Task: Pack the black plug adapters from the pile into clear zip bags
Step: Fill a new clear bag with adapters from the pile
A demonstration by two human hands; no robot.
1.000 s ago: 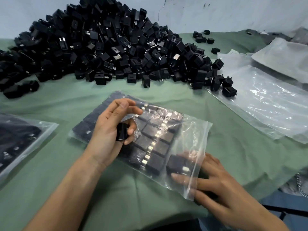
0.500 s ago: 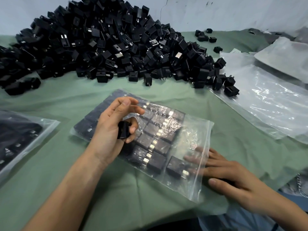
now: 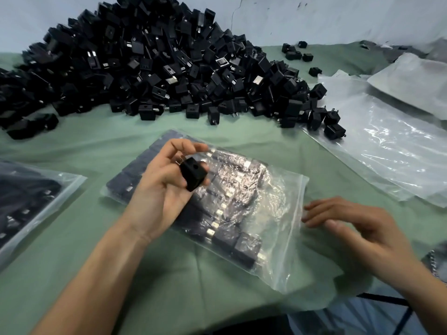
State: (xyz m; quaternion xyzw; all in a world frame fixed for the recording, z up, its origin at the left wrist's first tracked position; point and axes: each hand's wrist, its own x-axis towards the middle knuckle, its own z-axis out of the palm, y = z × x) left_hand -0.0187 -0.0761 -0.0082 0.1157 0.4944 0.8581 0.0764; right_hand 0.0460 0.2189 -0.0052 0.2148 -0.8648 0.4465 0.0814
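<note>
A big pile of black plug adapters (image 3: 154, 68) fills the back of the green-covered table. In front of me lies a clear zip bag (image 3: 278, 213) with rows of adapters inside, its open mouth toward the right. My left hand (image 3: 164, 187) is above the bag and grips one black adapter (image 3: 193, 174) between thumb and fingers. My right hand (image 3: 350, 226) hovers just right of the bag's mouth, fingers relaxed and holding nothing.
A filled clear bag (image 3: 29, 201) lies at the left edge. Empty clear bags (image 3: 387, 146) are spread at the right, with a whitish stack (image 3: 416, 81) behind them. A few loose adapters (image 3: 294, 53) sit at the back. The table's front edge is near my body.
My right hand has slid out of the bag's mouth to the right. My left hand has lifted slightly and turned the adapter so its face shows.
</note>
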